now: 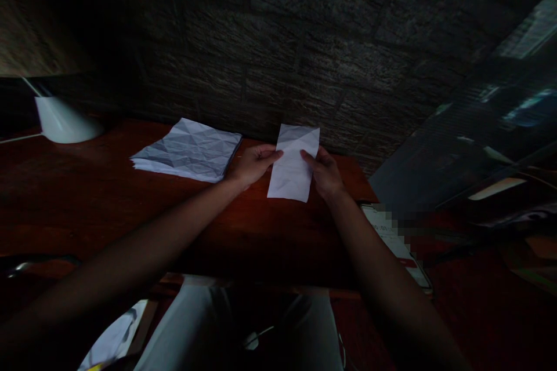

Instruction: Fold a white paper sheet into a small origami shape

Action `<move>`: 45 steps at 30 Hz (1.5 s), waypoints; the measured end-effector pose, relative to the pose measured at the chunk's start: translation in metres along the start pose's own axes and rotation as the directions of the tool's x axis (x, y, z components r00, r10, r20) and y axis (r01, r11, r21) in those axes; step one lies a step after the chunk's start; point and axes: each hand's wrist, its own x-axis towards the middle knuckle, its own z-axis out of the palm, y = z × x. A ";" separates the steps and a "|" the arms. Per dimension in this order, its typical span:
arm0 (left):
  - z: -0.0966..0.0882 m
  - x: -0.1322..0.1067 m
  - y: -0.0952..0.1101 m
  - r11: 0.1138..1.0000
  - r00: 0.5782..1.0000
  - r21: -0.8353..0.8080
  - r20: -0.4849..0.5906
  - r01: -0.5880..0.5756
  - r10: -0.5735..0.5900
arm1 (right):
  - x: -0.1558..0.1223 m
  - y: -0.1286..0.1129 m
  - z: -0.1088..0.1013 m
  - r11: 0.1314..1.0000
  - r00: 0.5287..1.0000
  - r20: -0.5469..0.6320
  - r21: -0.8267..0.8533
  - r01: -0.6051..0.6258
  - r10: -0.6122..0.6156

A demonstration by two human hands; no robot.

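Between my two hands a narrow sheet of white paper (292,171) is held up above the wooden table, its long side pointing away from me. It looks folded and slightly creased. My left hand (255,163) pinches the left edge, thumb on top. On the opposite edge my right hand (325,173) grips it the same way, with its fingers partly hidden behind the paper. Just left of my left hand lies a stack of creased sheets (187,148), the top one showing a net of triangular fold lines.
A lamp with a white base (67,120) stands on the left of the wooden table (87,185). Behind the table rises a dark brick wall (270,40). A tablet-like screen (387,229), partly pixelated, is beside the right edge. My legs (174,330) are under the table.
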 end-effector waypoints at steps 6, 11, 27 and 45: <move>0.000 0.002 0.000 0.998 1.000 -0.057 -0.029 0.007 -0.009 | -0.001 0.001 0.000 1.000 0.999 0.039 -0.021 -0.004 0.004; -0.001 0.004 -0.001 0.997 0.996 -0.075 -0.085 0.003 -0.010 | -0.002 -0.001 0.000 0.998 0.996 0.086 -0.062 -0.024 0.029; -0.003 0.007 -0.005 0.999 0.991 -0.035 -0.128 -0.039 0.034 | 0.003 0.002 -0.004 0.999 0.999 -0.033 -0.040 0.006 -0.007; -0.003 0.006 -0.004 0.998 0.996 -0.046 -0.088 -0.033 0.029 | 0.002 -0.002 -0.002 0.991 0.990 -0.094 -0.093 0.097 -0.106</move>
